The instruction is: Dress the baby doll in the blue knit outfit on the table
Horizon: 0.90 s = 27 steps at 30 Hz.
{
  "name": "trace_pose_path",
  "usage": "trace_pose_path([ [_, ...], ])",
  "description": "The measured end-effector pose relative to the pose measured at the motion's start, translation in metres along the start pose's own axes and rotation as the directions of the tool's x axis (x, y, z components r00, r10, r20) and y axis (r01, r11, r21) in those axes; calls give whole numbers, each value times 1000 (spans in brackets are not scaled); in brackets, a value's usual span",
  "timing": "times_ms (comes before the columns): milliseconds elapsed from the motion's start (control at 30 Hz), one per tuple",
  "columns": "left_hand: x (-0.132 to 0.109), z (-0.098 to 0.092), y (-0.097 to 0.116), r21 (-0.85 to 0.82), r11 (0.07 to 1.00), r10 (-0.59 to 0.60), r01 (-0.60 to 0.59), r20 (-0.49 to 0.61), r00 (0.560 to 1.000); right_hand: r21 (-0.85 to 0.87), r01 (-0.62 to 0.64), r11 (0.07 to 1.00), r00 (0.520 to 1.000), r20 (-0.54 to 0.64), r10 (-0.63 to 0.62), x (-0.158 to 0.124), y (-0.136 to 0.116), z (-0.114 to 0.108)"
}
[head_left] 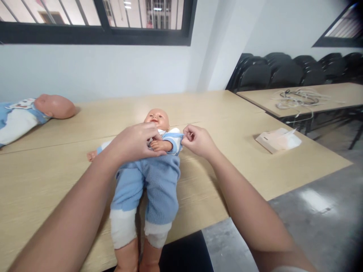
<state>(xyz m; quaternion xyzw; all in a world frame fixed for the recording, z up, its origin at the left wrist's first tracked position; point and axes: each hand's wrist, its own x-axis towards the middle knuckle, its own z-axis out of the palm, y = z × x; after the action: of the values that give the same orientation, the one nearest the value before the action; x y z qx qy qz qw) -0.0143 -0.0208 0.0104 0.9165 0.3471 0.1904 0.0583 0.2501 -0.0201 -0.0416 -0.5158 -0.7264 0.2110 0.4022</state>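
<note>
A baby doll (155, 177) in blue knit clothes lies on its back on the wooden table (241, 166), head away from me and legs over the near edge. My left hand (135, 142) rests on its chest, fingers closed around the doll's bent forearm and the cloth there. My right hand (197, 139) is at the doll's shoulder, fingers pinched on the edge of its blue and white sleeve (176, 139).
A second doll (31, 113) lies at the far left of the table. A tissue pack (278, 139) sits to the right. Another table (334, 94) holds a tangle of tubing (297, 99). Black chairs (283, 71) line the wall. Grey floor lies right of the table.
</note>
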Motion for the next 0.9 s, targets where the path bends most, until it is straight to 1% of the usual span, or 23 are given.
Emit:
trace_pose_path([
  [33, 0, 0, 0, 5, 1000, -2, 2, -5, 1000, 38, 3, 999, 1000, 6, -3, 0, 0, 1],
  [67, 0, 0, 0, 10, 1000, -5, 5, -9, 1000, 117, -12, 993, 999, 37, 8, 0, -1, 1],
  [133, -1, 0, -1, 14, 1000, -9, 9, -15, 1000, 320, -107, 941, 984, 171, 54, -1, -1, 0],
  [200, -1, 0, -1, 15, 1000, -7, 7, -12, 1000, 465, -231, 854, 945, 318, 82, -1, -2, -3],
  [267, 0, 1, 0, 16, 1000, -5, 5, 8, 1000, 523, -293, 801, 915, 396, 76, -1, -2, -5],
  [333, 1, 2, 2, 17, 1000, -10, 10, 30, 1000, 525, -270, 807, 910, 414, 35, -1, -5, -5],
  [400, 2, 2, 5, 17, 1000, -21, 20, 44, 999, 505, -199, 840, 918, 395, -20, -2, -8, -2],
  [433, 2, 2, 7, 16, 1000, -23, 23, 45, 999, 491, -159, 856, 930, 366, -38, -3, -10, 0],
  [500, 3, 2, 9, 10, 1000, -18, 18, 38, 999, 420, -82, 904, 968, 251, -29, -3, -12, 6],
  [567, 3, 2, 11, 6, 1000, -11, 10, 34, 999, 238, -27, 971, 996, 86, 6, -4, -12, 13],
  [600, 3, 3, 12, 4, 1000, -12, 12, 35, 999, 118, -11, 993, 1000, -4, 11, -5, -11, 16],
  [667, 3, 4, 13, 7, 1000, -27, 27, 41, 999, -96, 8, 995, 988, -156, -23, -6, -9, 22],
  [733, 3, 5, 13, 14, 999, -39, 38, 43, 998, -200, 35, 979, 968, -236, -83, -7, -10, 24],
  [767, 3, 6, 13, 17, 999, -39, 39, 43, 998, -209, 64, 976, 964, -240, -114, -8, -11, 24],
  [800, 3, 7, 13, 19, 999, -38, 37, 45, 998, -192, 100, 976, 966, -217, -141, -9, -13, 24],
  [833, 3, 8, 13, 20, 999, -35, 35, 47, 998, -145, 135, 980, 972, -170, -159, -9, -15, 22],
  [900, 3, 9, 12, 17, 999, -29, 28, 55, 998, 33, 160, 986, 987, -32, -159, -10, -19, 19],
])
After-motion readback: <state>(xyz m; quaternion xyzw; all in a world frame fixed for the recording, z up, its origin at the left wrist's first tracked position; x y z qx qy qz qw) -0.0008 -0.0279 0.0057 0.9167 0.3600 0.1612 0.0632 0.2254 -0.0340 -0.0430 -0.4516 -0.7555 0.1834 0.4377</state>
